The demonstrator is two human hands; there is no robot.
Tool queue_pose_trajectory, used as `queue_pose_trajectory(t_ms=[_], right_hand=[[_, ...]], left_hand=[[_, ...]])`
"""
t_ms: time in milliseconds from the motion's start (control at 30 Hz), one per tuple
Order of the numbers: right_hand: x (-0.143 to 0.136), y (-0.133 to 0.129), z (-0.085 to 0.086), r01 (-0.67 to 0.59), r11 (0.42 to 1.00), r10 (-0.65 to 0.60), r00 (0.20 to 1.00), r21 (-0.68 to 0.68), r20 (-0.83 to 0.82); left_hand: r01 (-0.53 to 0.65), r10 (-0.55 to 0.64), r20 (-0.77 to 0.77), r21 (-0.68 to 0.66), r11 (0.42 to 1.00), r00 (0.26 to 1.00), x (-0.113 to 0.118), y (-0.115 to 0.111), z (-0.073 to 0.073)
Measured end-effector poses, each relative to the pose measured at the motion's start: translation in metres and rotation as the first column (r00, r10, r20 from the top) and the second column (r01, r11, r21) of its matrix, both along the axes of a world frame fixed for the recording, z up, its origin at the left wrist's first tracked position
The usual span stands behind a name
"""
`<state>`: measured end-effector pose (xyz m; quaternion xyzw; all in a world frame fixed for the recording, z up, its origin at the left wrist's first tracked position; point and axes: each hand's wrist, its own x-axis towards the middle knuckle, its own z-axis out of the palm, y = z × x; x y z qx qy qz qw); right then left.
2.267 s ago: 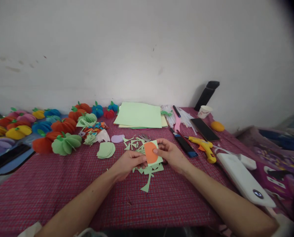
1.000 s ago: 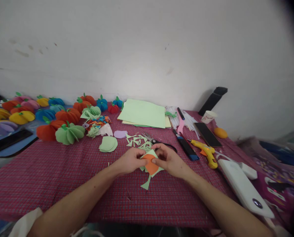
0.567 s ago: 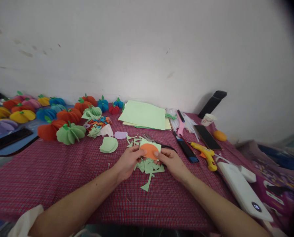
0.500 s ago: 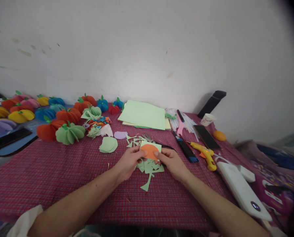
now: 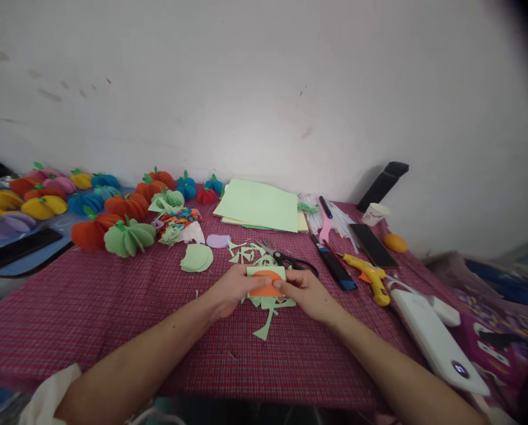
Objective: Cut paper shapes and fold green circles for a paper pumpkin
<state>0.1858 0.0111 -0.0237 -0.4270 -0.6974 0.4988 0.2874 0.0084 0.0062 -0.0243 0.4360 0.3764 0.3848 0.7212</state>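
Observation:
An orange paper oval [image 5: 260, 284] lies over a light green paper piece [image 5: 268, 271], and both are pinched together between my hands. My left hand [image 5: 234, 288] grips their left side, thumb on the orange face. From the right, my right hand [image 5: 306, 291] holds the other side with its thumb also on the orange. Beneath and just behind the hands lie light green paper scraps [image 5: 264, 329]. Black-handled scissors [image 5: 288, 258] rest behind the held papers, blades among the scraps. A stack of cut green paper shapes [image 5: 196, 258] sits left of them, near a purple paper piece [image 5: 218, 241].
Several paper pumpkins [image 5: 129, 237] fill the left side. Green paper sheets [image 5: 259, 203] lie at the back by the wall. To the right are a utility knife [image 5: 337, 268], a yellow glue gun [image 5: 370, 277], a dark phone [image 5: 372, 245], a paper cup [image 5: 374, 213] and a white power bank [image 5: 439, 342].
The held papers have tilted and dropped slightly, and my thumbs have come closer together on the orange oval. More of the scissors now shows behind them.

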Motion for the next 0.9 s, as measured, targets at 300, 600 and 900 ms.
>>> queue_pose_trajectory(t_ms=[300, 600, 900], right_hand=[[-0.001, 0.002, 0.009, 0.051, 0.998, -0.058, 0.987, -0.047, -0.148], [-0.002, 0.002, 0.003, 0.045, 0.997, -0.054, 0.987, -0.067, -0.149], [0.0, 0.002, 0.004, 0.044, 0.998, -0.048, 0.995, -0.038, -0.093]], left_hand=[[-0.178, 0.191, 0.141, -0.102, 0.979, 0.971, -0.003, 0.005, 0.004], [-0.197, 0.209, 0.158, -0.089, 0.976, 0.965, 0.002, 0.001, 0.007], [-0.178, 0.174, 0.142, 0.017, 0.984, 0.975, 0.004, 0.001, 0.0]])
